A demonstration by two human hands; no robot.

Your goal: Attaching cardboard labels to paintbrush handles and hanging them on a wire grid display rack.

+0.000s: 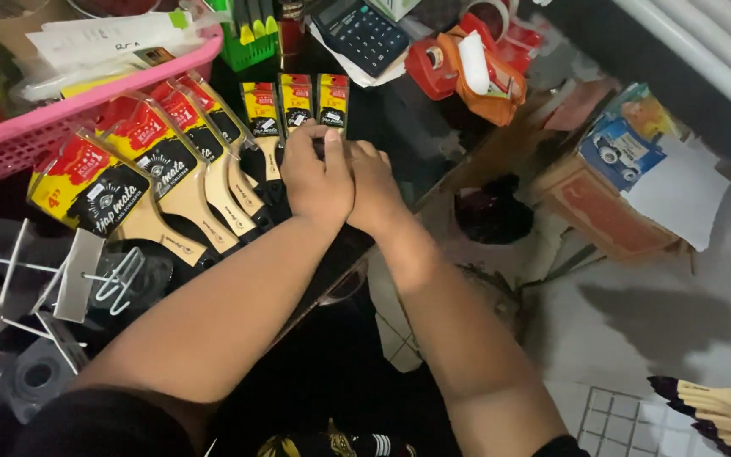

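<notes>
Black sleeves frame the bottom of the view, and two bare forearms run up from them over a dark counter (399,127). A white wire rack (61,279) sits at the near left. The left hand (316,176) and the right hand (372,188) lie pressed side by side, backs up, on the small brushes (298,106), a row of three with yellow and red card sleeves. Both sets of fingers are curled down onto the handles of those brushes; whether they grip one or only press on them cannot be told, since the fingertips are hidden. Just left of the hands lie the big brushes (162,178), fanned out with pale wooden handles and the same card sleeves. A brown carton (602,211) stands on the floor to the right. Farther off are a pink basket (86,110), a dark calculator (370,34) and a red tape dispenser (433,63).
</notes>
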